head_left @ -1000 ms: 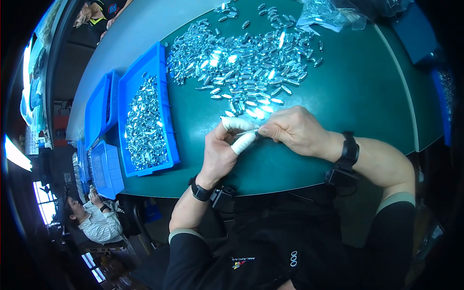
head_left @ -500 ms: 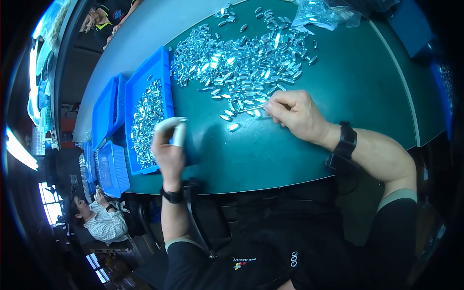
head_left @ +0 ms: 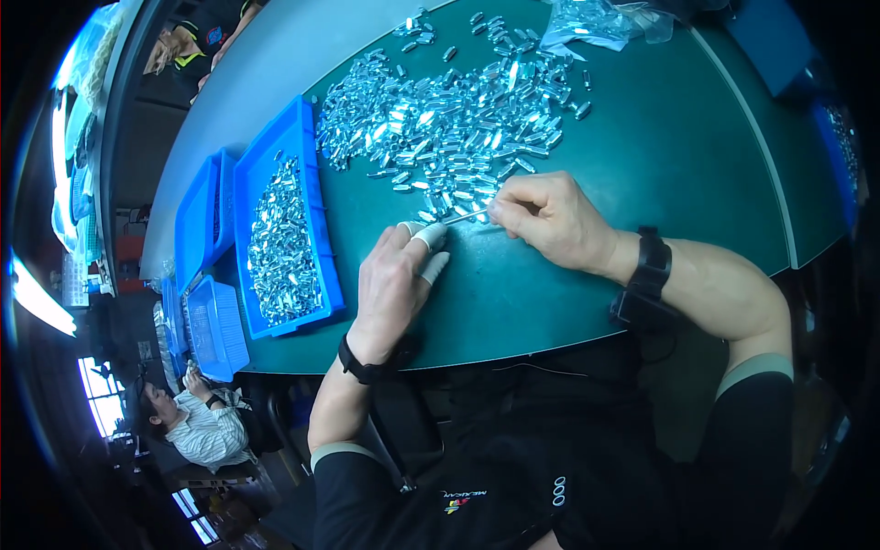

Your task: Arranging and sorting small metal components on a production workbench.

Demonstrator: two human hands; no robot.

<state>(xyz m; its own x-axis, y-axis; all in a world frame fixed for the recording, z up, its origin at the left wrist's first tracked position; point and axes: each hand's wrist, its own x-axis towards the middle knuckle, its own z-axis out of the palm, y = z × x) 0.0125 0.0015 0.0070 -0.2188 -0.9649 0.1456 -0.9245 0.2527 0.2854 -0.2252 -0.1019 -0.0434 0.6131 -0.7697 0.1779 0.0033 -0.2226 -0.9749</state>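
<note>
Biggest change is the left hand [head_left: 394, 280]. Half a second ago it was a blur at the edge of the blue tray [head_left: 279, 136], and now it's back on the green tabletop [head_left: 513, 307], right at the near edge of the pile of shiny metal parts [head_left: 449, 119]. There was also one loose part lying just in front of the pile back then; the left hand is roughly over that spot now and I can't see the part anymore. A full second ago both hands were touching. The right hand [head_left: 550, 225] has barely budged since the last frame.

Pose-wise, the left one comes in palm down from the lower left, fingers bent and reaching toward the pile, with white finger covers [head_left: 432, 238] on the tips. Can't tell if it's pinching a part, the fingers hide whatever's under them. The right one has thumb and fingers pressed together on a thin metal rod [head_left: 466, 217], knuckles up, forearm coming in from the right with the elbow bent. The rod points left, its far end right by the left fingertips.

Most of the parts are spread beyond the hands, and a bunch more [head_left: 282, 247] sit in the tray to the left.
</note>
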